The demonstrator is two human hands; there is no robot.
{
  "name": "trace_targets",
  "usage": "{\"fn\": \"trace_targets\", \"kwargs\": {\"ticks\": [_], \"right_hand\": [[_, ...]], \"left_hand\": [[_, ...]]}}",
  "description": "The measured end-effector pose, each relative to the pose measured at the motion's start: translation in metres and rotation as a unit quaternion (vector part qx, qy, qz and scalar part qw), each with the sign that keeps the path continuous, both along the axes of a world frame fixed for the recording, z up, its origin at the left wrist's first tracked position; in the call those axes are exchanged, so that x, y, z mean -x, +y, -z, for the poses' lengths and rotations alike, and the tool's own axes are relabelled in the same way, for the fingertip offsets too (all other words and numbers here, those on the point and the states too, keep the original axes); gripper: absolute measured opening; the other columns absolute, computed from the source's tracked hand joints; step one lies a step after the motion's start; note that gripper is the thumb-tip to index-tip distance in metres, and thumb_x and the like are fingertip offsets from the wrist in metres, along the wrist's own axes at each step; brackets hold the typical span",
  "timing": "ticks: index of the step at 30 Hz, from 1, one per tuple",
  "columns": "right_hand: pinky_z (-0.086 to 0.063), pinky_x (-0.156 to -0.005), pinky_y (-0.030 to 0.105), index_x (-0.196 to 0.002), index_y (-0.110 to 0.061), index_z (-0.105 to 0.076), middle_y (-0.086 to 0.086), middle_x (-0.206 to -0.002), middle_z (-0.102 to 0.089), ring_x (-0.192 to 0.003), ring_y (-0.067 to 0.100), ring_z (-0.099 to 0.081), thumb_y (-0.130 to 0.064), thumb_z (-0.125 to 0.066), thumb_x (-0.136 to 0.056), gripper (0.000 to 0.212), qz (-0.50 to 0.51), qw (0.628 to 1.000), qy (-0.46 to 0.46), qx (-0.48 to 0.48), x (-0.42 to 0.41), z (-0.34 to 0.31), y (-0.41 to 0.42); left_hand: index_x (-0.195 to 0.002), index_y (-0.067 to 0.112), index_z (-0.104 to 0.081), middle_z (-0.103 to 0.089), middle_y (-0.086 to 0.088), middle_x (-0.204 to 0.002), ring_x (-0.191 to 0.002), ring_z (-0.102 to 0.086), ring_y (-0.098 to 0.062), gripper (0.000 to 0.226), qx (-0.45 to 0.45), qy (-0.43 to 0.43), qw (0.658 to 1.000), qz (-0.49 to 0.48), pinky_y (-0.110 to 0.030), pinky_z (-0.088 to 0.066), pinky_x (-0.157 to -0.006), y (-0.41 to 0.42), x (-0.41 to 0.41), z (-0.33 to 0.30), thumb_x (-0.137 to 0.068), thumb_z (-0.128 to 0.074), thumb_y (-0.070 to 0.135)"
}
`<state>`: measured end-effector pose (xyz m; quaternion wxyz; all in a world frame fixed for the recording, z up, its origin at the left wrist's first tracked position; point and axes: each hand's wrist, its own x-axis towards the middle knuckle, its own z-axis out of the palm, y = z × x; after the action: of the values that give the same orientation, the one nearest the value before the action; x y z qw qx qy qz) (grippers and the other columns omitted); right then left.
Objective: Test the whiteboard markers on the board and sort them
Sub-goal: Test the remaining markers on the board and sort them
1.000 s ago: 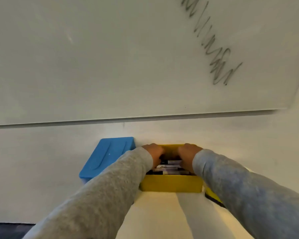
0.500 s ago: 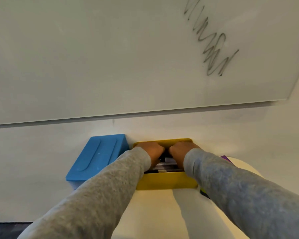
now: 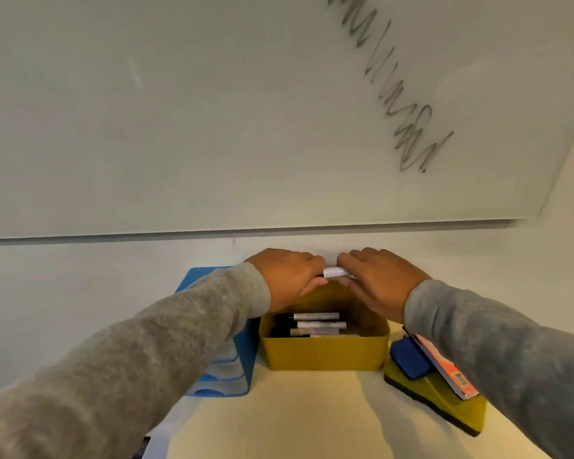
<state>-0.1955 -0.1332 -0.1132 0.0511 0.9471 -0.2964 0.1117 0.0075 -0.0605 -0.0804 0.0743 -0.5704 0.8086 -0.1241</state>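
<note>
A white-barrelled marker (image 3: 334, 272) is held level above the far rim of a yellow bin (image 3: 325, 354). My left hand (image 3: 287, 276) grips its left end and my right hand (image 3: 376, 279) grips its right end. Both ends are hidden inside my fingers. Several more markers (image 3: 314, 324) lie in the bin's bottom. The whiteboard (image 3: 212, 111) fills the upper view, with a grey scribble (image 3: 398, 91) at its upper right.
A blue lidded box (image 3: 219, 366) stands left of the yellow bin, partly under my left sleeve. A yellow and blue eraser (image 3: 424, 385) with an orange label lies to the right. All rest on a cream table (image 3: 312, 422) against the wall.
Both hands have come up out of the yellow bin, lifting one marker between them. The view has tilted down, bringing the eraser and more of the table into sight.
</note>
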Motion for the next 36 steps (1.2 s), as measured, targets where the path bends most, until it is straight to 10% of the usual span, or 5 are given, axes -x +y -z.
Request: {"fn": "trace_targets", "kwargs": {"ticks": [13, 32, 36], "right_hand": [[-0.049, -0.066, 0.029, -0.087, -0.030, -0.066, -0.007, -0.079, -0.064, -0.068, 0.014, -0.052, -0.051, -0.053, -0.096, 0.025, 0.110, 0.987, -0.064, 0.097, 0.014, -0.053, 0.027], [-0.053, -0.056, 0.035, -0.063, -0.024, -0.063, -0.004, -0.053, -0.057, -0.046, 0.021, -0.049, -0.053, -0.030, -0.100, 0.058, 0.036, 0.974, -0.164, 0.155, 0.030, -0.078, 0.015], [-0.054, -0.073, 0.040, -0.105, -0.026, -0.076, 0.006, -0.088, -0.075, -0.078, 0.031, -0.066, -0.043, -0.045, -0.103, 0.036, 0.150, 0.967, -0.162, 0.127, 0.065, -0.086, -0.008]], "left_hand": [[-0.079, 0.030, -0.039, -0.048, 0.005, -0.070, -0.061, -0.047, -0.014, 0.037, 0.027, 0.131, 0.990, -0.040, -0.031, -0.033, -0.055, 0.047, 0.057, -0.044, -0.104, -0.026, 0.054], [-0.086, 0.028, -0.043, -0.046, 0.007, -0.067, -0.056, -0.044, -0.010, 0.036, 0.105, 0.132, 0.985, -0.039, -0.027, -0.027, -0.051, 0.068, 0.091, -0.078, -0.105, -0.023, 0.050], [-0.075, 0.027, -0.047, -0.051, 0.005, -0.064, -0.058, -0.051, -0.015, 0.042, 0.112, 0.260, 0.959, 0.002, -0.035, -0.039, -0.056, 0.086, 0.083, -0.095, -0.103, -0.027, 0.052]]}}
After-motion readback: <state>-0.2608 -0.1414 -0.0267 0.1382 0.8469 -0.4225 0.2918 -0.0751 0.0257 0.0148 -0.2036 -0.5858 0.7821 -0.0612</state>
